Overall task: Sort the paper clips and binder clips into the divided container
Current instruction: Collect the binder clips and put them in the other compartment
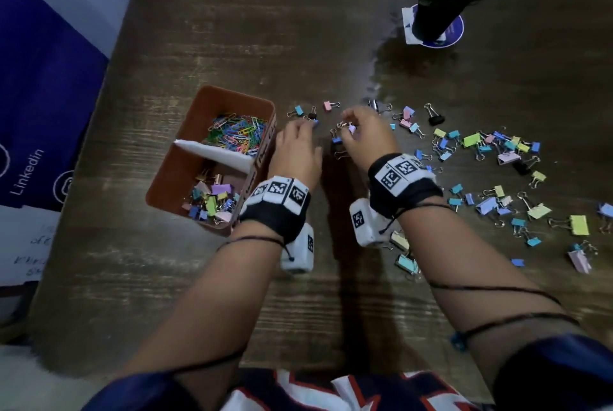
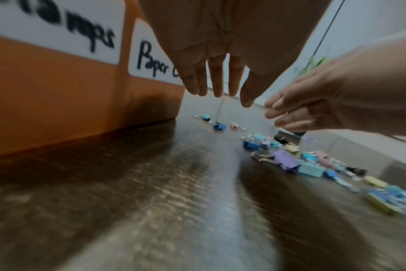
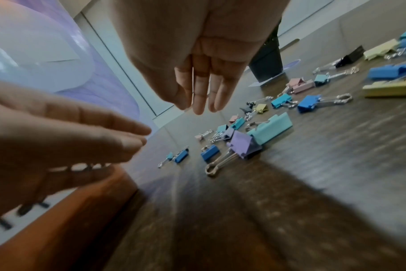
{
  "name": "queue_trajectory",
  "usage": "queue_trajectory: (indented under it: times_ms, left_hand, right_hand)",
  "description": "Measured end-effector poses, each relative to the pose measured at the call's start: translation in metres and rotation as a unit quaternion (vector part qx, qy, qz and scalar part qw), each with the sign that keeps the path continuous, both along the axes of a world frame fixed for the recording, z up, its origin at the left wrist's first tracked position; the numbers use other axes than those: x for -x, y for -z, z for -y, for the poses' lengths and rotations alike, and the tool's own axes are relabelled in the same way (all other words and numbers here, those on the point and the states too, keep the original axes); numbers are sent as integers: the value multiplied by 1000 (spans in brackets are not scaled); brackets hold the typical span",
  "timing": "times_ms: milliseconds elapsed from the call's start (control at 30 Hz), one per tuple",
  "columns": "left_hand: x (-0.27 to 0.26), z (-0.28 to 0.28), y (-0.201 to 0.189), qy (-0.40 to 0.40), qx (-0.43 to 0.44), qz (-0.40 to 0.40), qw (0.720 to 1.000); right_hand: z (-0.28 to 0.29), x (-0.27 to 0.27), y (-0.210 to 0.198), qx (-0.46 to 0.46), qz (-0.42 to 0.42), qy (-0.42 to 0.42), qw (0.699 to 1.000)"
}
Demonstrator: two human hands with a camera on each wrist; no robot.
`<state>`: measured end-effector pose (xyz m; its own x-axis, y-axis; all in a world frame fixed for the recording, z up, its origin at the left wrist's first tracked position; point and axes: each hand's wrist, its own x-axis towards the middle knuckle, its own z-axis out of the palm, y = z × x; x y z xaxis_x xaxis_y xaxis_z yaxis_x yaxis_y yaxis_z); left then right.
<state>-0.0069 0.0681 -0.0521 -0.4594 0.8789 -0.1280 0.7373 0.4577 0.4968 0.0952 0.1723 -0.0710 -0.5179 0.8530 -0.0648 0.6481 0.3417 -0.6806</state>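
Observation:
An orange divided container [image 1: 205, 95] stands left of my hands. Its far compartment holds coloured paper clips [image 1: 237, 133] and its near one holds binder clips [image 1: 212, 201]. My left hand [image 1: 306, 125] hovers beside the container's right wall [image 2: 58, 91], fingers [image 2: 218, 82] straight and holding nothing. My right hand [image 1: 351, 122] hovers just to its right over a small purple binder clip [image 1: 352, 128] and a blue one [image 1: 336, 140]. Its fingers [image 3: 199, 91] are straight and hold nothing. Many pastel binder clips [image 1: 491, 148] lie scattered to the right.
A potted plant [image 1: 438, 12] on a blue coaster stands at the far right. A blue banner [image 1: 43, 95] and papers lie beyond the table's left edge. White labels [image 2: 153, 62] mark the container's wall. A large purple clip [image 3: 242, 144] and a teal one [image 3: 270, 128] lie close by.

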Motion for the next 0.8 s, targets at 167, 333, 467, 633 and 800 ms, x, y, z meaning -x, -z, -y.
queue_trajectory:
  times_ms: [167, 333, 467, 633, 800]
  left_hand:
    - [20, -44, 23, -38, 44, 21, 998]
    - [28, -70, 35, -72, 54, 2, 996]
    - [31, -75, 45, -79, 66, -43, 994]
    - [36, -79, 49, -68, 88, -64, 992]
    - [35, -69, 45, -48, 104, -61, 992]
  right_hand:
    - [-26, 20, 0, 5, 41, -30, 999]
    - [-40, 41, 8, 27, 69, -110, 991]
    - [-45, 46, 15, 23, 127, -171, 977]
    - [-44, 47, 20, -14, 166, -196, 966]
    - [-36, 43, 16, -50, 189, -204, 959]
